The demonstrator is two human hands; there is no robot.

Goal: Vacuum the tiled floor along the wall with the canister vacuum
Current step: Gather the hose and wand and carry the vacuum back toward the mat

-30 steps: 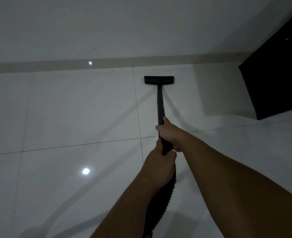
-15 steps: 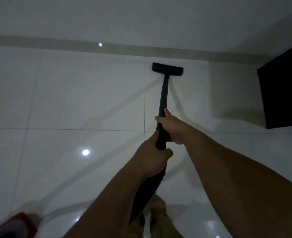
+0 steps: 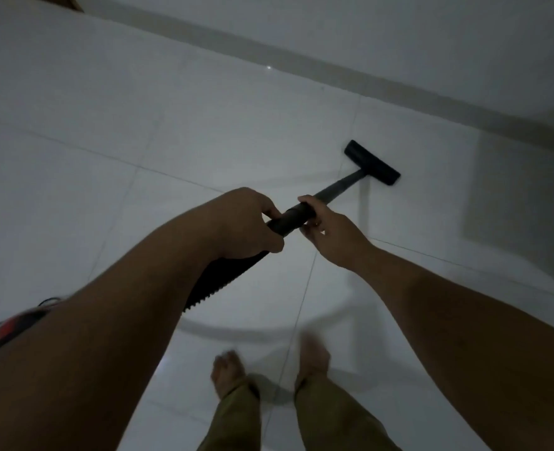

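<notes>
Black wand [image 3: 327, 193] was clamped in both the left hand [image 3: 243, 222] and right hand [image 3: 329, 227]; keeping the floor nozzle [image 3: 371, 162] flat, tight to the baseboard [image 3: 301, 61], would serve best.

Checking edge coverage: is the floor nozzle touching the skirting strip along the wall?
No, the floor nozzle sits apart from the skirting strip, with bare tile between them.

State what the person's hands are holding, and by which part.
Both hold the black vacuum wand: the left hand at its rear end where the ribbed black hose joins, the right hand just ahead on the shaft.
</notes>
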